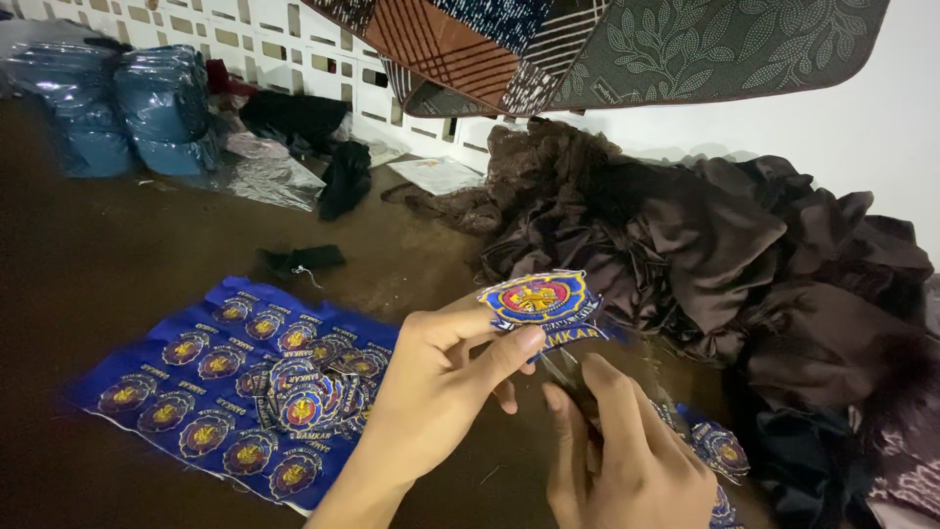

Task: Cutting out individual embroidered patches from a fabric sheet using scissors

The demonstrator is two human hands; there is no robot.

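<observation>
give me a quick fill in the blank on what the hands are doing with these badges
1. The left hand holds up one embroidered ____ between thumb and fingers.
2. The blue sheet of uncut badges lies on the ____ side of the hands.
3. The heap of cloth on the right is dark ____.
4. The right hand sits ____ the raised badge.

Missing words: badge; left; brown; below

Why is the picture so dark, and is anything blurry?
Head view: dim light, the brown table nearly black; glare glints on the plastic-wrapped blue bundles; the badge in the left hand is sharp; the right hand and dark cloth pile look soft.
</observation>
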